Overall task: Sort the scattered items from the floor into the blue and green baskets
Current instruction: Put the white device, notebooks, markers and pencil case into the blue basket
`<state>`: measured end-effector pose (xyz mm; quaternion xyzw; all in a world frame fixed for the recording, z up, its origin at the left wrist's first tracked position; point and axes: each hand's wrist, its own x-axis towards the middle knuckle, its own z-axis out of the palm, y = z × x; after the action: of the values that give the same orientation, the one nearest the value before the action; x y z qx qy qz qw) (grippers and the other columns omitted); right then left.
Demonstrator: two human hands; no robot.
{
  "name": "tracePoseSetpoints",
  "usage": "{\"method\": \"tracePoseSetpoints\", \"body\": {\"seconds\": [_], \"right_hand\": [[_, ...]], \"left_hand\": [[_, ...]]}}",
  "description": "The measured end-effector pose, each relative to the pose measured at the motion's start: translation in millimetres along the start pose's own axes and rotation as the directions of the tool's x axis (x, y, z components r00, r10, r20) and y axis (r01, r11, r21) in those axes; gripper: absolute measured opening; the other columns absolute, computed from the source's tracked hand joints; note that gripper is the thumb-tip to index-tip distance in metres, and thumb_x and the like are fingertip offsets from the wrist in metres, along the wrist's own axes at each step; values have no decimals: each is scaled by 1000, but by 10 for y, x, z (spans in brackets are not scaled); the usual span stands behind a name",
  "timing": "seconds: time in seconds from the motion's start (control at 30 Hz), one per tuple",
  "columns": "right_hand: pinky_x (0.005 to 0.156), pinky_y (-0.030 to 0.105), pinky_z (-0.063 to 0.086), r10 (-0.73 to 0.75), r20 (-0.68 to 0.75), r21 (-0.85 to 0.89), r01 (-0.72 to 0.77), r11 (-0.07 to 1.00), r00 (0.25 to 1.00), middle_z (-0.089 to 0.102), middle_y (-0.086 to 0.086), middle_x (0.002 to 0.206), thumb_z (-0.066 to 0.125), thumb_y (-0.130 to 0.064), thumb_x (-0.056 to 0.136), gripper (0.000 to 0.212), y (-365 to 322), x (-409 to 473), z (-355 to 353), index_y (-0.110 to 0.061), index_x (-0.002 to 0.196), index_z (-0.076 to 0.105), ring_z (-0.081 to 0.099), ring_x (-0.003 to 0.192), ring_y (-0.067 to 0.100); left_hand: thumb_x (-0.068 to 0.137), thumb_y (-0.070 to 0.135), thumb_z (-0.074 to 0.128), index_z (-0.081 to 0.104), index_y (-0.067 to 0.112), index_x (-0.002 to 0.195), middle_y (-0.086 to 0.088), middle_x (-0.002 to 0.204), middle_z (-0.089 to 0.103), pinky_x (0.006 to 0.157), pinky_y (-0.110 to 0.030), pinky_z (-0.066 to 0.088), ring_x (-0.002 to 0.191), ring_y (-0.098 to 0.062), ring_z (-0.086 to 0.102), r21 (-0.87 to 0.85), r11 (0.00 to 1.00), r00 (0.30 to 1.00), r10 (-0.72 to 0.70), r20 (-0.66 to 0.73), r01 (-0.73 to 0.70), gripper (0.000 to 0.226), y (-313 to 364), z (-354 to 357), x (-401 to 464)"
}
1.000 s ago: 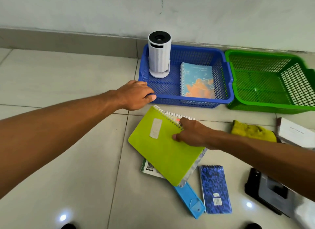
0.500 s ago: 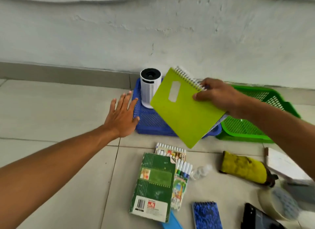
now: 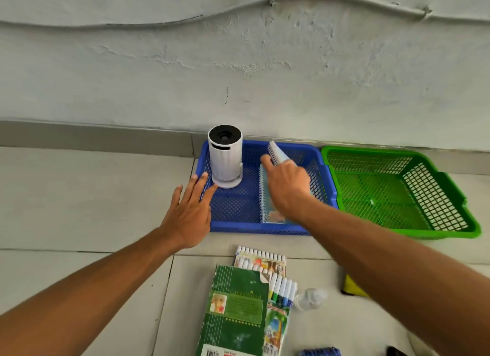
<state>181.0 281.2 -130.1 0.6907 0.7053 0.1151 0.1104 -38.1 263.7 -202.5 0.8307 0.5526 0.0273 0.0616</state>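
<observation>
2 baskets (image 3: 265,227) side by side at wall (image 3: 238,64), notebooks (image 3: 267,196) inside left one

Single head view looks forward-down, close over blue basket (image 3: 265,227); lower edge perhaps blurred.

- blue basket (image 3: 233,224) & green basket (image 3: 397,154): plastic mesh, slight sheen
- white cylinder (image 3: 225,157): matt ribbed plastic, black top
- notebook (image 3: 265,196) in the blue one: metal spiral, paper
- green book (image 3: 236,310): paper cover, worn corner
- floor tiles (image 3: 92,196): smooth, semi-gloss
- wall (image 3: 238,64): rough, flaky paint
</observation>
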Motion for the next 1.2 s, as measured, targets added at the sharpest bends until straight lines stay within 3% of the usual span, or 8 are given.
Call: {"method": "tracePoseSetpoints", "body": {"seconds": [0.23,0.33,0.47,0.6,0.83,1.03,1.1,1.2], "right_hand": [[93,44,44,-45,240,245,-16,969,970,17,16,151,58,-27,89,57,-335,74,567,-15,140,39,35,129,32],[113,58,23,-136,249,282,63,957,959,-8,9,162,49,-47,92,64,-162,105,734,-31,150,27,9,146,32],[113,67,4,-150,225,217,100,971,963,-18,2,162,29,-77,88,71,78,120,848,-49,150,12,-11,150,29],[113,66,8,-110,305,233,38,972,946,-9,2,164,22,-82,85,76,104,116,867,-50,151,1,-2,150,31],[110,60,28,-39,322,373,-89,924,946,9,3,162,51,-52,93,68,-117,180,794,-40,151,18,19,144,35],[110,60,24,-31,335,323,-84,942,942,19,7,158,52,-55,93,67,-262,177,643,-29,150,27,28,141,33],[112,55,25,-58,291,404,-68,912,955,20,8,159,47,-56,95,64,-245,124,616,-28,150,29,30,140,34],[106,47,34,-113,75,494,61,867,991,42,8,144,48,-50,96,50,-264,-89,525,-23,139,45,44,128,29]], "left_hand": [[101,23,35,15,19,154,-6,163,-7,118,-49,4,149,-26,-9,-30,1000,999,-2,-37,1,57,4,47,-15],[101,23,33,20,18,153,-7,163,-3,118,-50,6,150,-26,-6,-46,999,999,3,-48,-5,53,-10,59,-23],[101,22,34,26,17,151,-8,163,5,118,-52,10,150,-27,-1,-54,998,998,21,-65,-24,51,-39,93,-17],[102,23,31,29,16,151,-8,162,8,118,-52,10,150,-26,-1,-62,998,998,20,-64,-24,49,-53,106,-26],[103,25,30,30,16,150,-9,162,8,118,-50,10,150,-26,-1,-49,999,999,16,-47,-18,48,-53,64,-43],[90,59,-5,24,19,151,-2,163,2,120,-45,4,149,-19,-8,20,999,995,47,92,-49,78,-134,-101,-60],[78,65,-15,19,20,153,-1,163,1,120,-43,2,149,-18,-9,61,996,987,63,145,-72,94,-157,-168,-51],[86,70,-3,11,20,154,-1,163,-1,120,-44,1,149,-18,-10,102,990,976,73,203,-95,85,-185,-231,-36]]}}
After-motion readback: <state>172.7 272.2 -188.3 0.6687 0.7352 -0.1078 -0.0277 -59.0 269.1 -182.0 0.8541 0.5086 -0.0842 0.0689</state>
